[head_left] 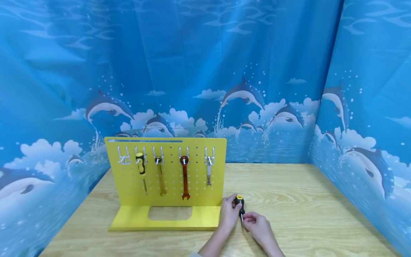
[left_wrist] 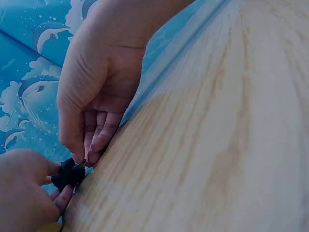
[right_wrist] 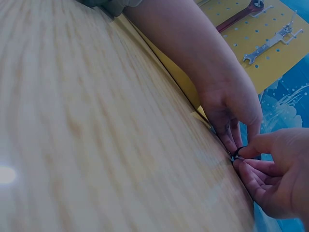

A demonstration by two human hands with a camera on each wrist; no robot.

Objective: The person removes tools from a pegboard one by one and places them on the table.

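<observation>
Grip: left hand (head_left: 228, 216) pinches the held screwdriver (head_left: 242, 211) by its black handle; right hand (head_left: 258, 227) pinches its shaft.
Long axis: roughly front to back, shaft pointing nearward, handle away.
Place: just right of the yellow pegboard (head_left: 173, 199), at the table (head_left: 289, 200).
Pegboard count: one hanging screwdriver (head_left: 140, 166), three wrenches (head_left: 184, 178).

Cannot make out the tip of the screwdriver (head_left: 242, 202), too small by the right hand (head_left: 258, 227). From the right wrist, cannot see the red wrench (right_wrist: 239, 16) whole, part hidden by the left forearm (right_wrist: 186, 48).
</observation>
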